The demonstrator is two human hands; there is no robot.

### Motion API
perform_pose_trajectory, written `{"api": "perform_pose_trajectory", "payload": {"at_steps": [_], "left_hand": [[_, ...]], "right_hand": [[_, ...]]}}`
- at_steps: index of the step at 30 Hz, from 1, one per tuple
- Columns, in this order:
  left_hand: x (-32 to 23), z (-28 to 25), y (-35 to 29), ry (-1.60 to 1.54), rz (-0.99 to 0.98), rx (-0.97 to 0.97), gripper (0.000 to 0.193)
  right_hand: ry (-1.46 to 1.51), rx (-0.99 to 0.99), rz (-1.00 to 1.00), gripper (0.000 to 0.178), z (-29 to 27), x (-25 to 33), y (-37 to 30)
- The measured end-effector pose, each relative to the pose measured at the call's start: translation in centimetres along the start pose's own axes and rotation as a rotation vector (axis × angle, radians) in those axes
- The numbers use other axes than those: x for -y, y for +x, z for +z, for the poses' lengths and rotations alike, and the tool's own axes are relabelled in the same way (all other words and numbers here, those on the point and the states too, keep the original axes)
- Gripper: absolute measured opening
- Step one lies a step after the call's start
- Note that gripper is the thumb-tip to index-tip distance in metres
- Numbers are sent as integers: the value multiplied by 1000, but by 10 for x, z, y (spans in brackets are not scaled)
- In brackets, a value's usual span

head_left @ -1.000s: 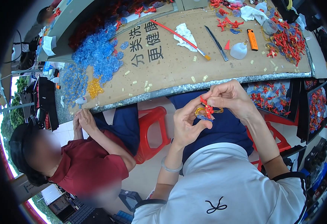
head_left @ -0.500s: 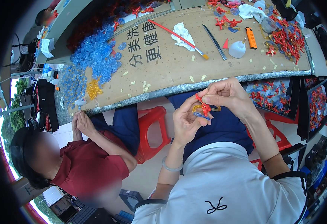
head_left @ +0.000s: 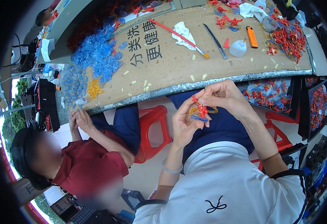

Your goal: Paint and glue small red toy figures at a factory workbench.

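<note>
Above my lap, just off the table's near edge, I hold a small red toy figure (head_left: 202,110) with a yellow ring-like part and a clear blue base. My left hand (head_left: 184,125) grips it from the left, its thumb near the blue base. From the right, the thumb and bent fingers of my right hand (head_left: 223,96) pinch the figure's upper end. Some of the figure is covered by my fingers.
On the cardboard-covered table (head_left: 242,67) lie a paintbrush (head_left: 182,37), a knife (head_left: 215,42), a squeeze bottle (head_left: 238,48), an orange lighter (head_left: 252,37), blue pieces (head_left: 96,56), yellow pieces (head_left: 94,89) and red figures (head_left: 288,39). A co-worker (head_left: 92,168) sits left. Trays of figures (head_left: 270,98) stand right.
The red figure and my hands have shifted slightly left, and the figure has tilted a little more upright. Both hands still hold it.
</note>
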State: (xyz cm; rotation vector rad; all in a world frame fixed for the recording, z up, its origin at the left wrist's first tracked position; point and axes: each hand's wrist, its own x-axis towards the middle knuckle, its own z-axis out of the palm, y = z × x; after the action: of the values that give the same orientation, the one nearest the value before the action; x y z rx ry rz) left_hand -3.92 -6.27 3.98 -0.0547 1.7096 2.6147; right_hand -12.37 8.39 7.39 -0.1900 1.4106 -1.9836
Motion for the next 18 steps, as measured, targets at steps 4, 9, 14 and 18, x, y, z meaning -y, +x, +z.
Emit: {"api": "perform_pose_trajectory", "payload": {"at_steps": [4, 9, 14, 18], "left_hand": [[-6, -1, 3, 24, -22, 38, 87], [-8, -1, 5, -13, -17, 38, 82], [-11, 1, 4, 45, 4, 15, 70], [-13, 0, 3, 38, 12, 31, 57]], "right_hand": [[14, 49, -5, 15, -5, 1, -1], [-56, 4, 14, 14, -8, 6, -4], [-114, -20, -11, 15, -11, 3, -2], [-99, -40, -15, 17, -12, 2, -1]]}}
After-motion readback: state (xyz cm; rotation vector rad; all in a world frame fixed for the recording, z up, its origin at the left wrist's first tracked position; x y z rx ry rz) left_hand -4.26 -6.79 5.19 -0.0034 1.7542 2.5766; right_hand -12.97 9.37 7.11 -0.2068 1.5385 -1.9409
